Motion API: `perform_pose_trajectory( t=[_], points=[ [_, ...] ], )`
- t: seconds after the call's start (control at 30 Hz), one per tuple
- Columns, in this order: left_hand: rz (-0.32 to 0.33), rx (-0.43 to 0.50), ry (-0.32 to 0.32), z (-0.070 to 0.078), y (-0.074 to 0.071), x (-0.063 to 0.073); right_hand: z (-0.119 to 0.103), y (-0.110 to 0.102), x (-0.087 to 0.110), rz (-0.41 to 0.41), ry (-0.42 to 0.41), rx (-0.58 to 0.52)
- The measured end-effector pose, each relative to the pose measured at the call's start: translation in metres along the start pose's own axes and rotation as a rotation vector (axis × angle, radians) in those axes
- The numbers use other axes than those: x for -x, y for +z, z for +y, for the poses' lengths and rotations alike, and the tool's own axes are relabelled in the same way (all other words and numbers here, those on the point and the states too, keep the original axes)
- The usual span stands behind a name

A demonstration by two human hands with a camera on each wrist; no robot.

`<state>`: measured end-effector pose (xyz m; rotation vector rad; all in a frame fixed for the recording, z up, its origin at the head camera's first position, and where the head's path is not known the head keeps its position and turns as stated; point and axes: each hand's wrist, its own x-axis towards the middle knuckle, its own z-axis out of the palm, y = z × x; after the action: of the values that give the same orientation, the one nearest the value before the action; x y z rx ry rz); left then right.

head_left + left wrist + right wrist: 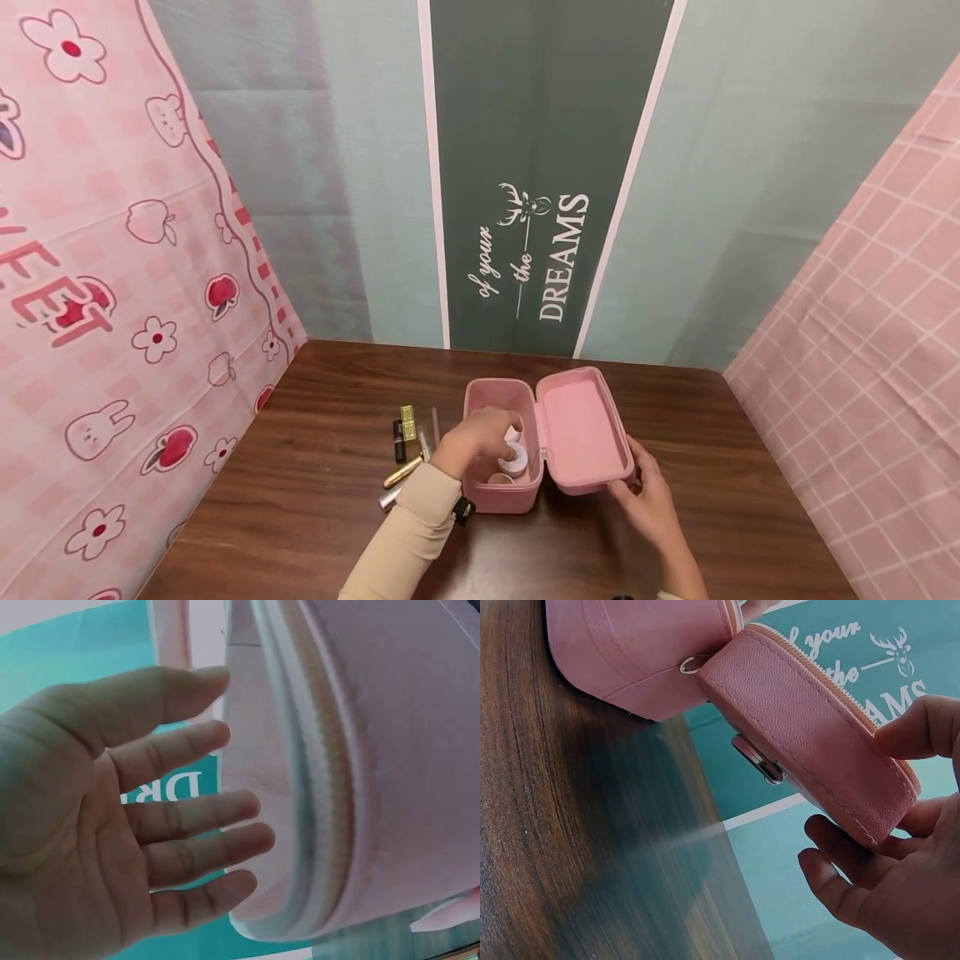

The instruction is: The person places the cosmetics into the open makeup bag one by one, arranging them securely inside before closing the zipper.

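A pink zippered case [501,500] stands on the table with its lid [585,425] folded back to the right. My left hand [489,430] reaches into the case, close to a white round container [514,460]; a beige round item [500,479] lies nearer the front. In the left wrist view, the fingers of that hand [199,817] are spread and nearly straight at the case's rim, with nothing held. My right hand [648,497] grips the lid's outer front corner, thumb on its zipper edge and fingers underneath in the right wrist view.
Left of the case lie several cosmetics: a black tube [399,442], a yellow-gold tube [408,422], a gold tube [402,472] and a silver tube [388,499]. Printed cloths hang around the brown wooden table [300,500]. Metal hardware [757,760] sticks out from the lid's top.
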<state>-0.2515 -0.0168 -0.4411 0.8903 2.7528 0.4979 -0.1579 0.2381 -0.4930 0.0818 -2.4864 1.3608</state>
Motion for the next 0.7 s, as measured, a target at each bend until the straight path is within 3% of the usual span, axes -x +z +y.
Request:
perform_pose_trajectory(
  t=[0.2,0.4,0.7],
  points=[
    [0.033,-0.028,-0.005,0.005,0.001,0.005,0.005,0.001,0.001,0.006,-0.001,0.016],
    [0.09,0.004,0.021,0.011,0.003,0.022,0.005,0.002,0.002,0.008,-0.002,0.019],
    [0.19,-0.01,-0.065,0.008,-0.002,0.041,0.002,0.002,0.001,0.002,0.002,0.003]
  ],
)
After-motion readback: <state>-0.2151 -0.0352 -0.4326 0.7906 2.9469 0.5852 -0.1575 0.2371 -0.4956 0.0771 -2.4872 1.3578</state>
